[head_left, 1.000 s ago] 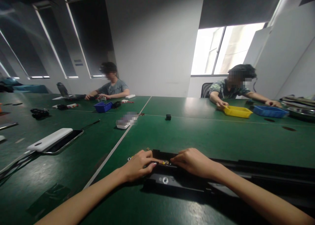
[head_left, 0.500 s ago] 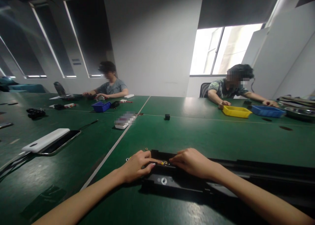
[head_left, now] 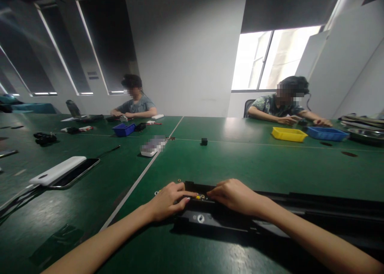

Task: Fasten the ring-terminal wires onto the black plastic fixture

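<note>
A long black channel-shaped housing (head_left: 223, 220) lies across the table in front of me and runs off to the right. Inside its left end is a small yellow piece with a metal ring, like a ring terminal (head_left: 198, 197). My left hand (head_left: 169, 200) reaches in from the left, index finger stretched to the yellow piece and thumb held apart by the near wall. From the right, my right hand (head_left: 232, 196) rests over the housing with its fingertips pinched together just beside the ring. Whatever is between those fingertips is hidden.
Small rings (head_left: 179, 180) lie behind my left hand. To the left are a white power bank (head_left: 60, 171) and a phone (head_left: 78, 173). Farther off stand a blue-violet tray (head_left: 123, 130), a black cube (head_left: 204, 141), a yellow tray (head_left: 289, 134) and a blue tray (head_left: 327, 134). Two people sit opposite.
My hands stay almost in place at the housing. Across the table, the right-hand person's hand has moved off the yellow tray, and the left-hand person's hands have come closer together.
</note>
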A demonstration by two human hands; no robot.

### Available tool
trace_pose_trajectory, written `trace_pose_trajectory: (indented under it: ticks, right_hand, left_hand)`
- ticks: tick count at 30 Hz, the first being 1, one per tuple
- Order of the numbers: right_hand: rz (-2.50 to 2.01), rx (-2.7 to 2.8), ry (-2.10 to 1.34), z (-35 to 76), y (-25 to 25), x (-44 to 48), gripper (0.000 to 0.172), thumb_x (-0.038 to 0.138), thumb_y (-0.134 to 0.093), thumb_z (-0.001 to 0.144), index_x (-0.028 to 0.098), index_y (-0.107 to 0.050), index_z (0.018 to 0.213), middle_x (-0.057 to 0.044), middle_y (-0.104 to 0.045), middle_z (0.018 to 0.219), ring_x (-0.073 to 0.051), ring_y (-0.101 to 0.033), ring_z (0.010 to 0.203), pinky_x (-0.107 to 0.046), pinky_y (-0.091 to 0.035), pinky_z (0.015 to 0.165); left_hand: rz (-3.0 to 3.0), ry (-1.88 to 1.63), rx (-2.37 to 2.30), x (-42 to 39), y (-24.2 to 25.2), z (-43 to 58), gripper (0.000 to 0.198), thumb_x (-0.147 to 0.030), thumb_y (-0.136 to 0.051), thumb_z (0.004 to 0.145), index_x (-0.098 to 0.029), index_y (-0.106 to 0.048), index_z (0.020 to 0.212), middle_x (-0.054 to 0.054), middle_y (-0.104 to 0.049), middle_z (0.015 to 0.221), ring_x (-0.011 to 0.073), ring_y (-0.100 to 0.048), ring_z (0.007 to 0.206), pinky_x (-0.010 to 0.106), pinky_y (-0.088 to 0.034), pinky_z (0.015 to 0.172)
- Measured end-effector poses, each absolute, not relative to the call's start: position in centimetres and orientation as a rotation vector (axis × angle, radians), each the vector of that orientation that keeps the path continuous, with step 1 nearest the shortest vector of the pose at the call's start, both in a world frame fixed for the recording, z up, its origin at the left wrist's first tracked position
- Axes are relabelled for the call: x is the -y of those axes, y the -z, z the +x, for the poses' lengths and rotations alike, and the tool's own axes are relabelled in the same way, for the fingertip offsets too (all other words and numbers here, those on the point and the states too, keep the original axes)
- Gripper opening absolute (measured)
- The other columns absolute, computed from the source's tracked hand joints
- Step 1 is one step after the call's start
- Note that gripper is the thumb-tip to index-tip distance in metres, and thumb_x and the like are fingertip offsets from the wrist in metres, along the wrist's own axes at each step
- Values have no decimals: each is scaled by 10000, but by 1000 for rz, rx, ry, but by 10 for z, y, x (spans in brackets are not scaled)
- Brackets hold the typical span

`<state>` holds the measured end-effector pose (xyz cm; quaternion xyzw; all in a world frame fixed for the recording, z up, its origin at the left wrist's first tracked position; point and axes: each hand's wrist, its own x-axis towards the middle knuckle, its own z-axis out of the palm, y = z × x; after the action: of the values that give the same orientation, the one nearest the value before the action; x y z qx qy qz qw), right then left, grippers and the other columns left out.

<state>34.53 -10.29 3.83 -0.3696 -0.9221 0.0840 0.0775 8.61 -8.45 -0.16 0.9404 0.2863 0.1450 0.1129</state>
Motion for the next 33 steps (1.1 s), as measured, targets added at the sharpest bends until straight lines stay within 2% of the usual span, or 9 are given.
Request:
trace_pose_trajectory:
  ticks: [15, 25, 33]
  right_hand:
    - [-1110, 2757, -260, 345, -39, 103, 325, 297, -386, 928, 208, -682, 1030, -61, -703, 923, -164, -643, 763, -229, -426, 652]
    - [-1106, 2765, -216, 345, -37, 102, 326, 304, -383, 931, 212, -693, 981, -52, -705, 863, -157, -632, 700, -226, -394, 600]
    - [-1090, 2769, -236, 346, -38, 103, 310, 288, -397, 928, 202, -690, 980, -50, -705, 889, -154, -635, 713, -222, -396, 602]
  left_hand:
    - [2756, -425, -836, 84, 1, 87, 342, -284, -343, 956, -305, -496, 1261, 32, -512, 899, 185, -494, 833, 292, -355, 755]
    - [2753, -438, -829, 85, 3, 87, 337, -284, -342, 956, -286, -507, 1250, 34, -516, 898, 183, -499, 830, 288, -359, 748]
    - [2752, -466, -830, 83, 5, 87, 333, -281, -352, 958, -289, -500, 1256, 34, -522, 926, 180, -501, 848, 284, -366, 757]
